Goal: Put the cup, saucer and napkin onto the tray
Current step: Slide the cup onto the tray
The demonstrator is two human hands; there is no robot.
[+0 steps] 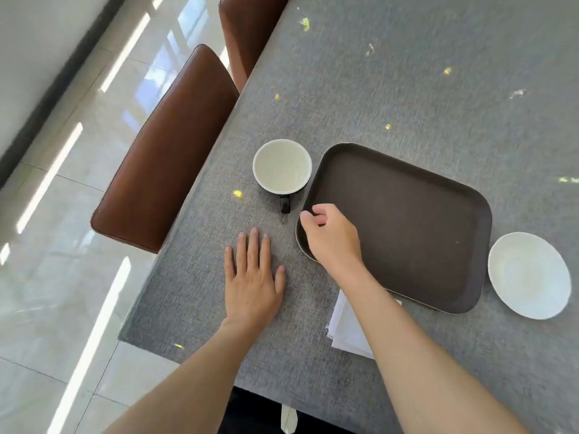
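A dark brown tray (404, 223) lies bare on the grey tablecloth. Just left of it stands the cup (282, 166), black outside and cream inside, its handle pointing toward me. The white saucer (529, 275) sits off the tray's right end. A folded white napkin (344, 330) lies under my right forearm, near the tray's near-left corner. My right hand (332, 238) hovers over the tray's left corner with fingers loosely curled, holding nothing, a short way from the cup handle. My left hand (252, 278) rests flat on the cloth, fingers spread.
Two brown leather chairs (166, 151) stand along the table's left edge (188, 208), beyond which is a glossy tiled floor. Small yellow and white specks dot the cloth (407, 73) behind the tray.
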